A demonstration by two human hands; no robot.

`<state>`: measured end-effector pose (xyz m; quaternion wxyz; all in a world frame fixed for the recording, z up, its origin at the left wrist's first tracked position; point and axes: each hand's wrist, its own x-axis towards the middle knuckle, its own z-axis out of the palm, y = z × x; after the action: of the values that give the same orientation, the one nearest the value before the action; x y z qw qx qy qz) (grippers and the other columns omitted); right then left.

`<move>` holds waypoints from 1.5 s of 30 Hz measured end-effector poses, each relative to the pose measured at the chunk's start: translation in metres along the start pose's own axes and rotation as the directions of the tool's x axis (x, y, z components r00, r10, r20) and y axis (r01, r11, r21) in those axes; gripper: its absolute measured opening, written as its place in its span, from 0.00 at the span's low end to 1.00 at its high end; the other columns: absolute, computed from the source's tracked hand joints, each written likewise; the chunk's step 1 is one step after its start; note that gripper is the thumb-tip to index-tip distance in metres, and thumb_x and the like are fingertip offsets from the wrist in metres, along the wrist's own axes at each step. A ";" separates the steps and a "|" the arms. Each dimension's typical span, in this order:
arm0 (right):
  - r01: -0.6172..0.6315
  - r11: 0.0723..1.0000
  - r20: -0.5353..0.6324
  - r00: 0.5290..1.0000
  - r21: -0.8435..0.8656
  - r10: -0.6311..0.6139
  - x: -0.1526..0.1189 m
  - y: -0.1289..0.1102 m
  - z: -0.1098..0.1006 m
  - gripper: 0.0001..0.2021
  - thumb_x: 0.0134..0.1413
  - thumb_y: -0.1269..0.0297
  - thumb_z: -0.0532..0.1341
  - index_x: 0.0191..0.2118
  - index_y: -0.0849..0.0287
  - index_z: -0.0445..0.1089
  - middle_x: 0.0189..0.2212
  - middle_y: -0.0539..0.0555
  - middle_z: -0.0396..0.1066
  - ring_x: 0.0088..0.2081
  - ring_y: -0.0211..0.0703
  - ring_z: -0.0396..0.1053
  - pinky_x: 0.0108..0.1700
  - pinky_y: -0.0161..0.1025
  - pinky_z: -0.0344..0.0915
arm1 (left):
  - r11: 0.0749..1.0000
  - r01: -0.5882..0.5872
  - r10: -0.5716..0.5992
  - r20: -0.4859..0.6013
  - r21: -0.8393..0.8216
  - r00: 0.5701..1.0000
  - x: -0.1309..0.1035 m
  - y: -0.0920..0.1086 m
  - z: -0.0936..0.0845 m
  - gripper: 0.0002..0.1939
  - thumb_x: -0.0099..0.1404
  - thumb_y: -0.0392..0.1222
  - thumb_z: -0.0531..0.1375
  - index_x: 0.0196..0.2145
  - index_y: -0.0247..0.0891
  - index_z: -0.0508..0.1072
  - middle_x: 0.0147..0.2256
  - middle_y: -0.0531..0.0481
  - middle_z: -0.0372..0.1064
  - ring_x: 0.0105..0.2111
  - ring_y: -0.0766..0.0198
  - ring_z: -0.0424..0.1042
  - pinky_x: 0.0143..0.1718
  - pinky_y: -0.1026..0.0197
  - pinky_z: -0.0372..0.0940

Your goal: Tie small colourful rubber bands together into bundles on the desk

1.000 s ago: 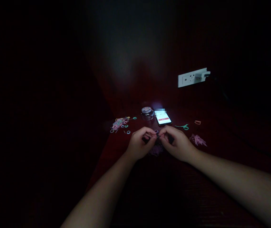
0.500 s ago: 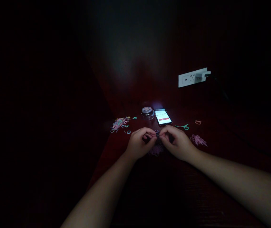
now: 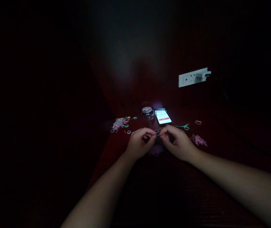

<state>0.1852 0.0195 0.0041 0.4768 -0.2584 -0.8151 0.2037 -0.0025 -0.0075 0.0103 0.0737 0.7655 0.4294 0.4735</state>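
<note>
Both of my hands meet above the table, fingertips a short gap apart. My left hand (image 3: 141,142) is closed in a pinch on one end of a thin, short strand (image 3: 158,135). The other end is pinched by my right hand (image 3: 177,142). In this dim light I cannot tell what the strand is. Just behind the fingertips lies a small purple ring (image 3: 156,131). Below them is a heap of thin purple pieces (image 3: 156,149), partly hidden by my left hand.
To the left lies a pile of colourful small rings (image 3: 119,124). Behind my hands stand a clear lidded jar (image 3: 147,113) and a lit phone (image 3: 164,117). On the right are a green looped item (image 3: 184,127), an orange-pink piece (image 3: 198,122), pinkish strips (image 3: 198,140) and a wall socket (image 3: 192,77).
My hands have hardly moved. The strand between the fingertips now looks straighter and more level. Everything else stays in place.
</note>
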 end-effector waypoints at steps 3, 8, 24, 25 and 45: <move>0.006 1.000 -0.009 1.000 0.006 -0.006 0.000 0.000 0.000 0.03 0.56 0.72 0.57 0.34 0.57 0.65 0.24 0.48 0.62 0.25 0.37 0.61 0.30 0.37 0.60 | 1.000 -0.001 0.001 -0.001 0.002 1.000 0.000 0.000 0.000 0.04 0.62 0.38 0.61 0.35 0.37 0.74 0.32 0.49 0.75 0.29 0.67 0.72 0.30 0.65 0.67; 0.004 1.000 -0.022 1.000 0.002 -0.004 0.000 0.000 0.001 0.03 0.56 0.71 0.57 0.34 0.57 0.65 0.23 0.48 0.62 0.26 0.38 0.61 0.30 0.37 0.59 | 1.000 -0.009 0.009 -0.007 0.000 1.000 0.000 0.000 -0.001 0.04 0.62 0.37 0.61 0.35 0.37 0.74 0.32 0.49 0.75 0.29 0.67 0.72 0.30 0.65 0.67; 0.021 1.000 -0.009 1.000 -0.008 -0.021 0.002 0.000 0.001 0.04 0.56 0.72 0.58 0.31 0.58 0.66 0.24 0.48 0.62 0.26 0.37 0.60 0.30 0.37 0.58 | 0.999 -0.013 0.013 0.002 -0.036 1.000 0.000 0.001 0.000 0.04 0.62 0.36 0.61 0.36 0.37 0.74 0.33 0.49 0.75 0.30 0.67 0.73 0.31 0.65 0.66; 0.023 1.000 -0.008 1.000 -0.008 -0.023 0.002 0.000 0.000 0.04 0.55 0.73 0.58 0.31 0.58 0.66 0.24 0.48 0.62 0.26 0.37 0.60 0.30 0.37 0.58 | 0.999 -0.016 0.016 0.003 -0.041 1.000 0.000 0.001 0.000 0.04 0.62 0.36 0.61 0.37 0.37 0.74 0.33 0.49 0.75 0.30 0.68 0.73 0.31 0.65 0.66; 0.008 1.000 -0.014 1.000 -0.012 -0.009 0.002 0.002 0.001 0.03 0.56 0.71 0.58 0.32 0.58 0.66 0.24 0.48 0.62 0.26 0.37 0.60 0.31 0.37 0.58 | 0.998 -0.056 0.056 0.002 -0.030 0.998 0.001 0.003 -0.001 0.03 0.62 0.36 0.61 0.36 0.37 0.75 0.33 0.49 0.75 0.30 0.68 0.72 0.31 0.65 0.66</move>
<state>0.1838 0.0224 0.0033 0.4819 -0.2593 -0.8140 0.1948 -0.0013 -0.0090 0.0124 0.0723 0.7768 0.4006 0.4805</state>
